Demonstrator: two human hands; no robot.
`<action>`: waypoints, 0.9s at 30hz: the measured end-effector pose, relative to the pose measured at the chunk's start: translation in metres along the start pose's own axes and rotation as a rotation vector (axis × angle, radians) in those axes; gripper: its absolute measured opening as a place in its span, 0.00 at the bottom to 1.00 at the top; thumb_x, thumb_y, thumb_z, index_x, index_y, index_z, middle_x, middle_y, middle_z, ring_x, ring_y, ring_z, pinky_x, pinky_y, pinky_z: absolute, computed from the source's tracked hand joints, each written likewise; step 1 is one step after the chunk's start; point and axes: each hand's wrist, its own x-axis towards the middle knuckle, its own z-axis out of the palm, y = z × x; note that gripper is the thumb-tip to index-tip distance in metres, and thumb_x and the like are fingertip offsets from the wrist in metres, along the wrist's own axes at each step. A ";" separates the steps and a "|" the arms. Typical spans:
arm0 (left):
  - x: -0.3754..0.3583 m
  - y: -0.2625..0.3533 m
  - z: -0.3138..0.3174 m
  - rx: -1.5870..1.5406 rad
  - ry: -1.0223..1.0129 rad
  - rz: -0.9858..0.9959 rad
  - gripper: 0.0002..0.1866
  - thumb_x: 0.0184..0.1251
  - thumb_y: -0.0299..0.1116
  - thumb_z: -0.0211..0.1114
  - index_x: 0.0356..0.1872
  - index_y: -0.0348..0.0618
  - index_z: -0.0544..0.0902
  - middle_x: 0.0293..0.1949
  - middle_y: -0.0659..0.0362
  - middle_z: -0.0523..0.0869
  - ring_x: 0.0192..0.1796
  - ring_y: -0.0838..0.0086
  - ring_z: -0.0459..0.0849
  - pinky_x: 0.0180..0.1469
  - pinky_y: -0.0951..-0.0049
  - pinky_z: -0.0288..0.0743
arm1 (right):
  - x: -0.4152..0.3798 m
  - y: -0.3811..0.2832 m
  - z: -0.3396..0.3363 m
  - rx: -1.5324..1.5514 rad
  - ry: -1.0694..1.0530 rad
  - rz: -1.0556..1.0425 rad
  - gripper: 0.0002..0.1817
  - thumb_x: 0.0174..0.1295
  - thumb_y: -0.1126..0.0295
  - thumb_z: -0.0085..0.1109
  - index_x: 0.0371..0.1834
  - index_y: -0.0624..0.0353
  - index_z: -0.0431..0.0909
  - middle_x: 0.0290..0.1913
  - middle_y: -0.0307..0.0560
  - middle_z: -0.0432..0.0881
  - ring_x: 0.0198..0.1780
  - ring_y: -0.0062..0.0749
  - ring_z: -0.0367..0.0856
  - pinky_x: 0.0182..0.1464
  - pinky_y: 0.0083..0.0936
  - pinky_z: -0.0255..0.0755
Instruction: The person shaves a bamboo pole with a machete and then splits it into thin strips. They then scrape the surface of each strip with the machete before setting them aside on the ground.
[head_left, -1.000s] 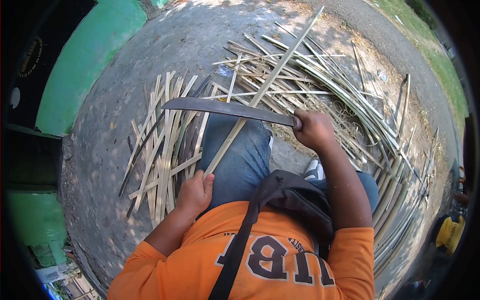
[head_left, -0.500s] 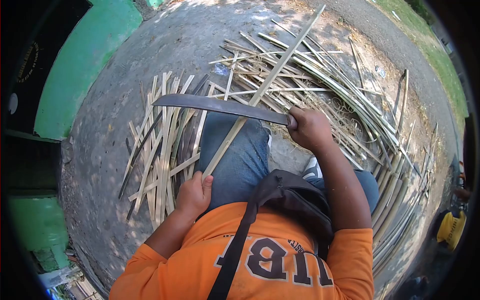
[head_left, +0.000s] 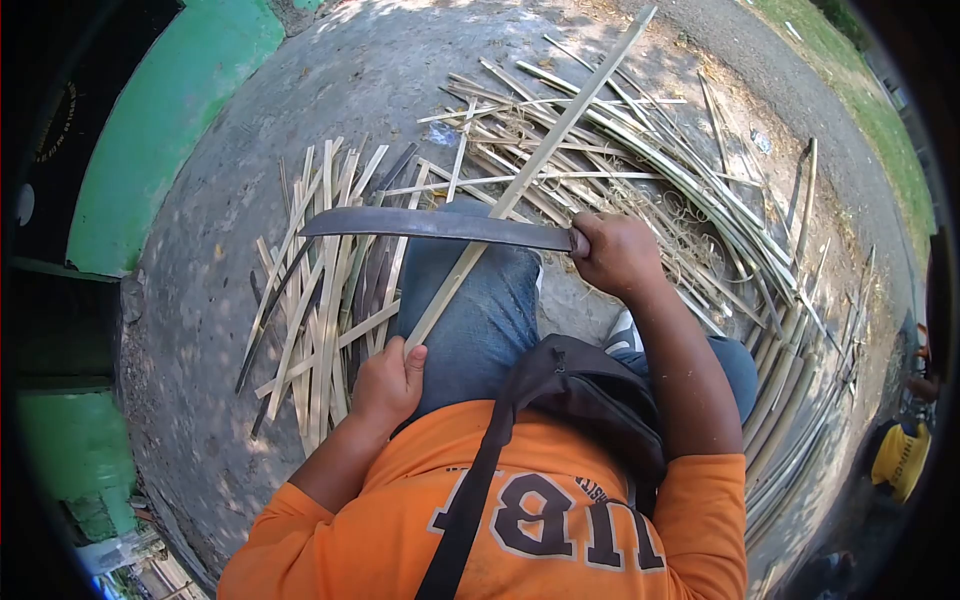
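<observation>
Over the denim knee (head_left: 505, 295), a pale strip (head_left: 540, 155) was clenched in the left hand (head_left: 390, 383), a machete (head_left: 430, 224) in the right hand (head_left: 618, 257), and the knee could be cut if the machete slipped.

The strip (head_left: 562, 130) pointing to one o'clock is pale cream; the machete blade (head_left: 430, 225) reaching toward ten is dull grey. At six, the shirt (head_left: 560, 470) is orange, its dark lettering (head_left: 606, 535) edged in white. Centrally, the jeans (head_left: 475, 305) are faded blue (the shoe (head_left: 625, 335) near three wears grey-and-white stripes). The wall (head_left: 175, 150) at ten is mint green.
</observation>
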 end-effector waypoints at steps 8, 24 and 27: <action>0.003 0.001 -0.001 0.005 0.014 -0.011 0.27 0.85 0.54 0.51 0.32 0.39 0.74 0.22 0.39 0.80 0.30 0.33 0.82 0.31 0.40 0.74 | 0.007 0.033 0.008 0.071 0.104 0.041 0.05 0.62 0.66 0.60 0.33 0.53 0.82 0.26 0.57 0.83 0.32 0.61 0.84 0.39 0.55 0.79; 0.005 -0.002 0.002 0.002 0.011 0.008 0.27 0.86 0.54 0.50 0.32 0.39 0.74 0.22 0.39 0.80 0.30 0.33 0.82 0.32 0.39 0.74 | 0.009 0.013 0.001 0.046 -0.001 0.042 0.07 0.63 0.64 0.58 0.33 0.54 0.81 0.28 0.57 0.84 0.35 0.60 0.85 0.39 0.55 0.79; 0.003 -0.004 0.004 -0.005 0.004 0.014 0.27 0.85 0.54 0.50 0.32 0.39 0.74 0.22 0.39 0.80 0.29 0.33 0.82 0.32 0.39 0.74 | 0.006 0.002 0.002 -0.002 -0.051 0.016 0.08 0.64 0.63 0.58 0.33 0.53 0.81 0.29 0.57 0.85 0.35 0.60 0.86 0.40 0.54 0.79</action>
